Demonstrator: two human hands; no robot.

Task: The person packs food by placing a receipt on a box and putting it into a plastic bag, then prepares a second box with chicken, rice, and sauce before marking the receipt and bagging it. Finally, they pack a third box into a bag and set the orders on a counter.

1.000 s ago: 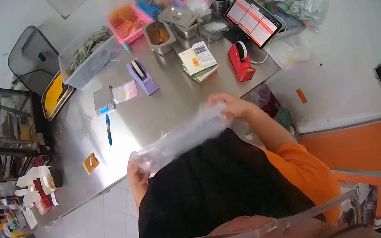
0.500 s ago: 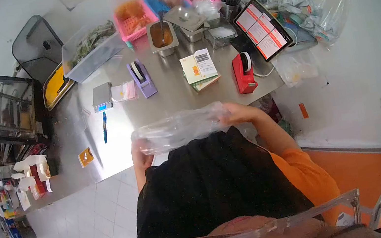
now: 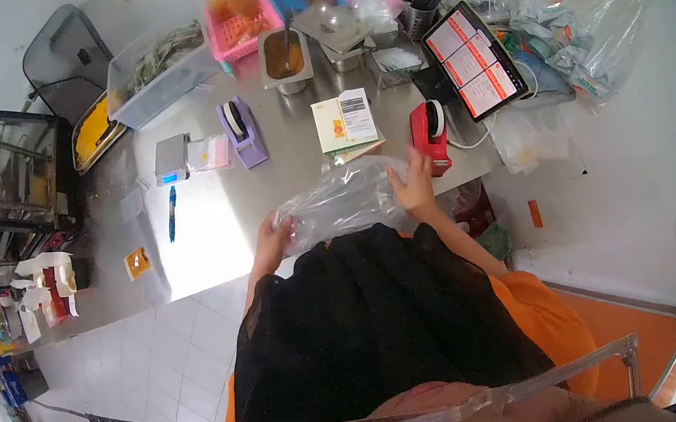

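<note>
A clear plastic bag (image 3: 341, 202) lies spread over the front edge of the steel table, just beyond my black apron (image 3: 364, 322). My left hand (image 3: 273, 237) grips the bag's left end, fingers closed on the film. At its right end, my right hand (image 3: 416, 188) is open, thumb and fingers apart, with the thumb by the bag's edge. The fingertips of that hand are close to the red tape dispenser (image 3: 431, 139). Behind the bag sits a small stack of printed cards or boxes (image 3: 346, 121).
A purple tape dispenser (image 3: 244, 133), a small scale (image 3: 172, 158) and a blue pen (image 3: 172, 213) lie to the left. A tablet (image 3: 473, 59) stands at the right. Metal tubs (image 3: 285, 60) and pink baskets (image 3: 244, 22) line the back. An orange-brown packet (image 3: 137, 263) lies front left.
The bag has been lowered from in front of me onto the table edge. My right hand has moved off it toward the red tape dispenser; my left hand stays on its left end.
</note>
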